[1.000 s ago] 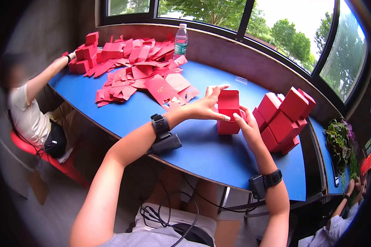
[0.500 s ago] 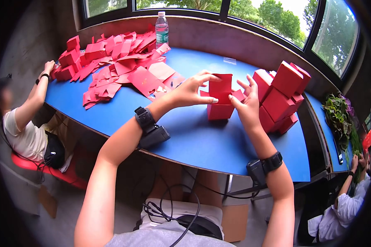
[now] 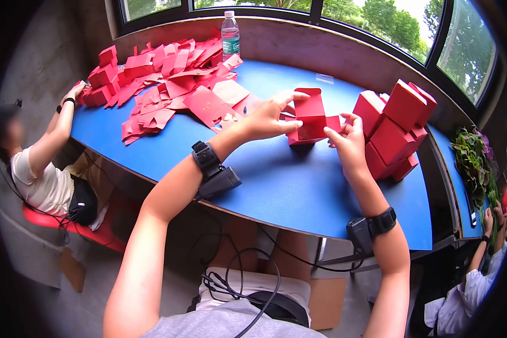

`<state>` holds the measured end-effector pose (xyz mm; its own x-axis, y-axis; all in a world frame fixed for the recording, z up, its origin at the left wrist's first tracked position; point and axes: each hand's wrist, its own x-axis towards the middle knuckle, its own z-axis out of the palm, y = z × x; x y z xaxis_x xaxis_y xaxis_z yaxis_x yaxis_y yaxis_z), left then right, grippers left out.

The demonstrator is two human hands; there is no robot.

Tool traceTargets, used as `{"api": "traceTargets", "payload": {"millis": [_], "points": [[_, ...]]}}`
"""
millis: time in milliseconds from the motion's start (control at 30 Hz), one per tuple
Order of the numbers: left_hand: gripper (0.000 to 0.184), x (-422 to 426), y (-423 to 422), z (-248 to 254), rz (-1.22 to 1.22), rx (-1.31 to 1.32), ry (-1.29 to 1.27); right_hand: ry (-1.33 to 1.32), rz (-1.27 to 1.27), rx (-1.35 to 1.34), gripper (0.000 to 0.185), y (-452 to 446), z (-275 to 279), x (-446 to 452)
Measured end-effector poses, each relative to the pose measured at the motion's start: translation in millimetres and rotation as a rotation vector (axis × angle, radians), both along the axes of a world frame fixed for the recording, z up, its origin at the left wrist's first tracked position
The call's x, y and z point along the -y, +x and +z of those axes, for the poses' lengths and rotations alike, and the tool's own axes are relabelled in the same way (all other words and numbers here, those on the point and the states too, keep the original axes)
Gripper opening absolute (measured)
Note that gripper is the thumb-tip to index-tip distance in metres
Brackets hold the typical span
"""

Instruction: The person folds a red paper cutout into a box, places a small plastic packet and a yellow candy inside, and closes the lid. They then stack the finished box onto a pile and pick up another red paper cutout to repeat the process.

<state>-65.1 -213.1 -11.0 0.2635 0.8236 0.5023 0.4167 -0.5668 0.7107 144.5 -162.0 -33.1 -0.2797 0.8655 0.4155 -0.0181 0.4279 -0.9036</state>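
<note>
A small red box (image 3: 311, 125) with its lid flap up and side flaps spread is between my hands, over the blue table (image 3: 265, 180). My left hand (image 3: 273, 117) is closed on the box's left side, thumb at the front and fingers behind. At the right flap, my right hand (image 3: 348, 141) pinches with thumb and index finger. A stack of closed red boxes (image 3: 394, 132) stands just right of my right hand. Flat and part-folded red card pieces (image 3: 174, 84) are heaped to the left of my left hand.
A water bottle (image 3: 230, 36) stands at the table's back by the window wall. A co-worker sits at the left end, hands near stacked red boxes (image 3: 104, 79). On the right, another person's hands are by green plants (image 3: 472, 163) on a second table.
The box has tipped so that its open inside faces me more. My right hand's fingers, spread upward before, have closed in on the right flap. The camera view has shifted.
</note>
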Motion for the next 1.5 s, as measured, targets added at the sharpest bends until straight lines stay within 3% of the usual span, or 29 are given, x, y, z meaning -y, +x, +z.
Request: {"api": "traceTargets", "payload": {"millis": [233, 400, 733, 800, 900, 1033, 1100, 1300, 1433, 1500], "points": [[0.047, 3, 0, 4, 0.045, -0.131, 0.07, -0.023, 0.089, 0.037, 0.032, -1, 7, 5], [0.044, 1, 0, 2, -0.009, 0.004, -0.014, 0.041, 0.123, 0.088, 0.017, -1, 11, 10], [0.039, 4, 2, 5, -0.031, 0.065, 0.055, 0.218, 0.04, 0.25, 0.01, 0, 18, 16], [0.038, 3, -1, 7, -0.055, 0.04, -0.092, 0.342, 0.036, 0.285, 0.011, 1, 17, 14], [0.039, -3, -4, 4, -0.136, 0.001, 0.038, 0.378, 0.011, 0.359, 0.012, 2, 21, 18], [0.041, -1, 0, 2, -0.102, 0.062, -0.004, 0.373, 0.017, 0.361, 0.011, 3, 20, 15], [0.042, 4, 2, 3, 0.091, -0.059, 0.006, 0.279, 0.017, 0.271, 0.011, 1, 17, 14], [0.038, -12, -12, -11, 0.178, 0.071, 0.03, -0.119, 0.109, 0.099, 0.024, -3, 7, 7], [0.044, -17, -36, -5, 0.391, -0.062, 0.056, -0.178, 0.083, 0.029, 0.028, 2, 12, 7], [0.059, -17, -52, -2, 0.871, -0.557, 0.163, -0.152, 0.052, 0.015, 0.031, 1, 14, 7]]}}
